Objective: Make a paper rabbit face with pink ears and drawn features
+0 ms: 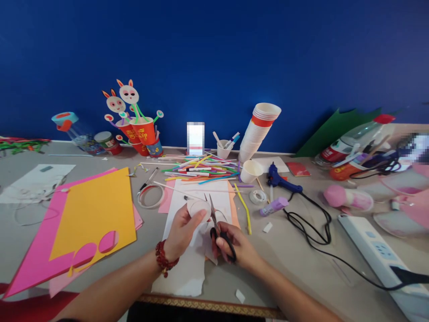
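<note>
Pinched in my left hand (pixel 181 230) is a piece of white paper (pixel 196 208) with a circle outline on it; a beaded bracelet (pixel 164 258) circles that wrist. My right hand (pixel 238 245) has its fingers in the black handles of a pair of scissors (pixel 217 223). The blades look parted and point away from me, right beside the paper's right edge; whether they touch it I cannot tell. Beneath both hands lie white paper sheets (pixel 187 268). A roll of tape (pixel 151 197) rests to the left of them.
Yellow card (pixel 97 201) with cut-out holes overlies pink card at left. Behind are coloured sticks (pixel 201 170), rabbit-decorated red cups (pixel 144 129) and stacked paper cups (pixel 256 134). At right sit a blue glue gun (pixel 281 179), its black cable, a purple glue stick (pixel 273 207) and a power strip (pixel 375 250).
</note>
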Action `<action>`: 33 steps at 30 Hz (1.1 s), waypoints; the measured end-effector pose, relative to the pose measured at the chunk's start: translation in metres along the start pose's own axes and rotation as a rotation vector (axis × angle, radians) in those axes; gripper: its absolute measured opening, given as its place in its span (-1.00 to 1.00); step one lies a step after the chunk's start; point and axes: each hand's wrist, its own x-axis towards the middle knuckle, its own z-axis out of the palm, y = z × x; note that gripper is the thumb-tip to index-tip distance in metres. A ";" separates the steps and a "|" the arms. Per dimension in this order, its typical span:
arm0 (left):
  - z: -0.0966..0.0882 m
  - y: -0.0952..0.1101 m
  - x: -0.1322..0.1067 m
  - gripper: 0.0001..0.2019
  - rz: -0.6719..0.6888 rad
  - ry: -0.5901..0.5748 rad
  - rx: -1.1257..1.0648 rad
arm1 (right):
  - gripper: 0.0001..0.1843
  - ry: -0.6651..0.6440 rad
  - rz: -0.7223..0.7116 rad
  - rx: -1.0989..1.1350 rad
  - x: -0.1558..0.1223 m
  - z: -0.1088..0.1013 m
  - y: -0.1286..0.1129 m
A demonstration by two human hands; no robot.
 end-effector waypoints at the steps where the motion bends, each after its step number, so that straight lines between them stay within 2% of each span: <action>1: 0.000 0.000 0.000 -0.75 0.006 -0.002 0.004 | -0.37 -0.002 0.000 0.000 0.000 0.000 0.001; 20: 0.003 0.000 0.000 -0.76 0.047 0.022 0.002 | -0.38 -0.010 0.013 0.005 0.002 -0.002 0.006; 33: 0.003 -0.002 0.001 -0.78 0.022 0.022 -0.026 | -0.37 0.004 0.021 -0.015 0.003 -0.003 0.006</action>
